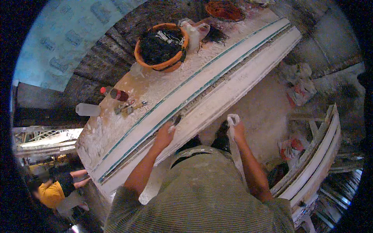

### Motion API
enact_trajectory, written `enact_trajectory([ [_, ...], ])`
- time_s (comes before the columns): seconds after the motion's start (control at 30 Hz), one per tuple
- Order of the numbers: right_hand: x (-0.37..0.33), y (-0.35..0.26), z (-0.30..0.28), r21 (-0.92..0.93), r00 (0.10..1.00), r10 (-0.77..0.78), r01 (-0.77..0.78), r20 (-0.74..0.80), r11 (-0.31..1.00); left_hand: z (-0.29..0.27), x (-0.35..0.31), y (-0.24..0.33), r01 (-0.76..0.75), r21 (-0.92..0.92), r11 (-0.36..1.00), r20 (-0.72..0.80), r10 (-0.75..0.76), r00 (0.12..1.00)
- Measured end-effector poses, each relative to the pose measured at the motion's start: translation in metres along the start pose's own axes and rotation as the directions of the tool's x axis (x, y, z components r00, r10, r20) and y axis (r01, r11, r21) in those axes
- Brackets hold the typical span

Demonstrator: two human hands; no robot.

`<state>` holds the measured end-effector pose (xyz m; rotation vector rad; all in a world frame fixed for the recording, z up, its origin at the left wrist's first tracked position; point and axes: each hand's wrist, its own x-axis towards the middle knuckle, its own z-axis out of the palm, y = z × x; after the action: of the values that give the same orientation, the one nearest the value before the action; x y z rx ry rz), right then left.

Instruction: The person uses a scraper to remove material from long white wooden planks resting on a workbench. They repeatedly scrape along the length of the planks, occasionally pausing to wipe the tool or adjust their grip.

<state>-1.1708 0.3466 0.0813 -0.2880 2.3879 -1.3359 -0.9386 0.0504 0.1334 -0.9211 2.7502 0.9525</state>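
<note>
My left hand (165, 134) is closed around a small tool with a dark end (178, 119), possibly a scraper or brush. It is over the near edge of a long white plaster moulding (233, 87) on the bench. My right hand (238, 131) grips a whitish cloth (233, 117), bunched at the top, with a pale strip hanging below the hand beside my leg. Beyond the near moulding runs a second white length (202, 81) edged with green strips.
An orange tub (185, 50) of dark fibres stands on the dusty bench (128, 87). Left of it are a red-capped bottle (118, 94), a translucent bottle (88, 110) and brushes (126, 110). Curved white pieces (311, 167) stand at right. A person in yellow (52, 194) is at lower left.
</note>
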Motion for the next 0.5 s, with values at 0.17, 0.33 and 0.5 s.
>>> enact_trajectory([
  [0.17,0.053,-0.01,0.028,-0.132,0.953,-0.207,0.182,-0.22,0.975,0.069,0.096,0.102,-0.025,-0.125,0.992,-0.037,0.02,0.999],
  [0.33,0.102,-0.021,0.006,0.145,0.957,-0.038,0.082,-0.287,0.986,0.084,0.126,0.121,-0.013,-0.118,0.993,-0.053,0.007,0.999],
  [0.5,0.134,-0.017,-0.031,0.161,0.967,0.061,-0.021,-0.248,0.987,0.033,0.032,0.054,0.078,0.081,0.994,-0.018,-0.076,0.997],
])
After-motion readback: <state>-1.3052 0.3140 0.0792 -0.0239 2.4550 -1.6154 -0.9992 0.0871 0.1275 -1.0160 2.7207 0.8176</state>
